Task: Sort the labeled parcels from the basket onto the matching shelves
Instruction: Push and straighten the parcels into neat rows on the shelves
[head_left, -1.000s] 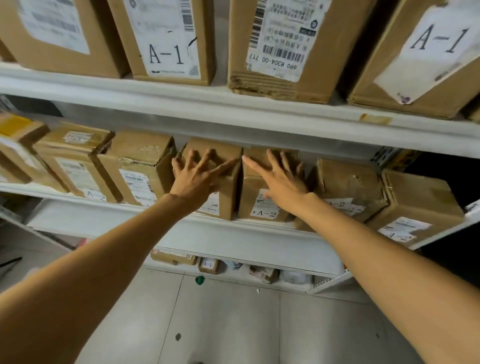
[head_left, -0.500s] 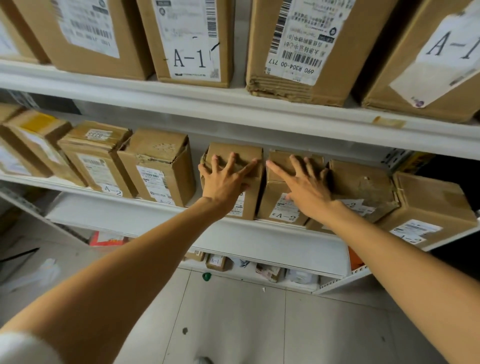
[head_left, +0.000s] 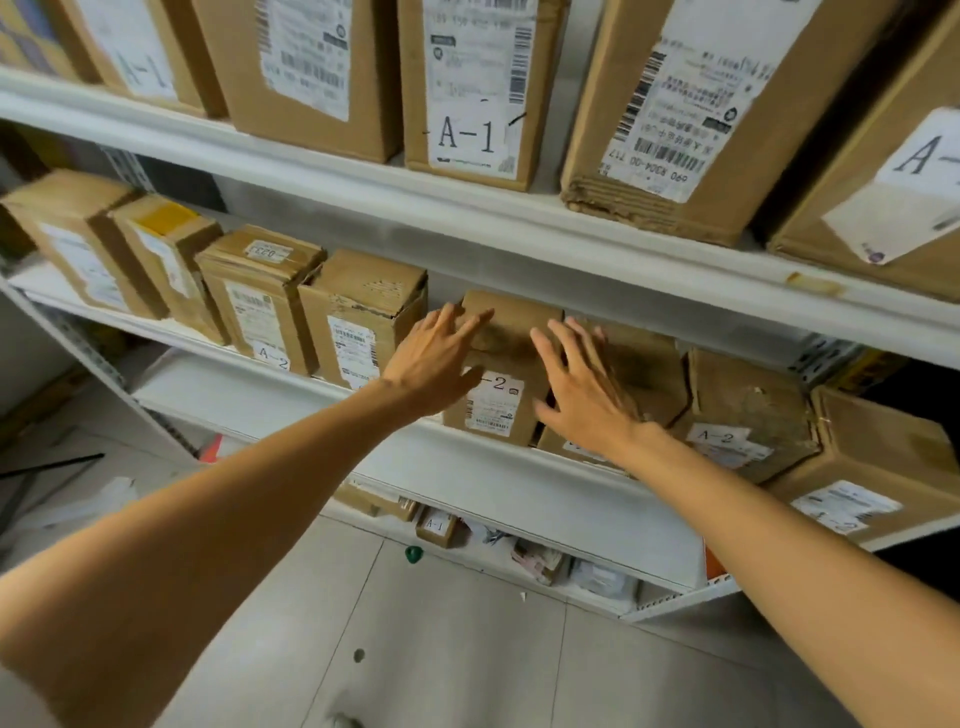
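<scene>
Middle shelf (head_left: 467, 467) is carrying the A-2 parcel (head_left: 501, 395) upright, long axis vertical, label facing me, while I am reaching both arms forward, left hand (head_left: 436, 358) and right hand (head_left: 582, 387) flat, fingers spread, gripping nothing, flanking its top.

Upper shelf (head_left: 467, 208): a row of parcels stands on it; the A-1 parcel (head_left: 467, 88) sits near its middle
Middle shelf (head_left: 519, 483): directly below; another row of parcels stands side by side along it
Centre parcel (head_left: 511, 338): a gap on its left; the right neighbour (head_left: 654, 364) touches it
Hands: left hand (head_left: 434, 364) at the centre parcel's upper left corner; right hand (head_left: 576, 384) across the seam with the right neighbour
Lower shelf (head_left: 675, 605): beneath; small parcels (head_left: 436, 526) lie on it
Floor (head_left: 415, 649): before the shelves
</scene>
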